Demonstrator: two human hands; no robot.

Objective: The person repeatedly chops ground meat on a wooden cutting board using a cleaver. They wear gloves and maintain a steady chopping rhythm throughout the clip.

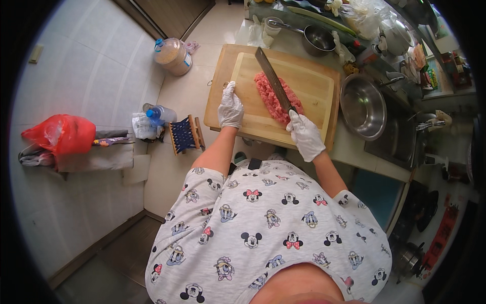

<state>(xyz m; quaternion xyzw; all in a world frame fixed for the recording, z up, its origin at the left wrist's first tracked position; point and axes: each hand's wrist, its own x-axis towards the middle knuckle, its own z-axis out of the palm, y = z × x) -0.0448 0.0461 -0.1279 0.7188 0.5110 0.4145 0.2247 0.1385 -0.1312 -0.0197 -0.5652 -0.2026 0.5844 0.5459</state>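
Both my hands wear white gloves. In my right hand (305, 135) is the handle of a cleaver (273, 78), its broad dark blade slanting up and left across a heap of pink minced meat (265, 93). The meat lies on a light wooden cutting board (309, 81), which rests on a larger wooden board (216, 72). My left hand (231, 108) holds the left edge of the upper board, just below a small metal ring (226, 84). Its fingers lie close together, and the far side of its grip is hidden.
Right of the boards are a steel basin (363, 106) and a sink (395, 133). A dark pan (319, 40) and a plastic cup (272, 26) stand behind. On the left floor are a large jug (174, 57), a folding stool (186, 135) and a bottle (163, 114).
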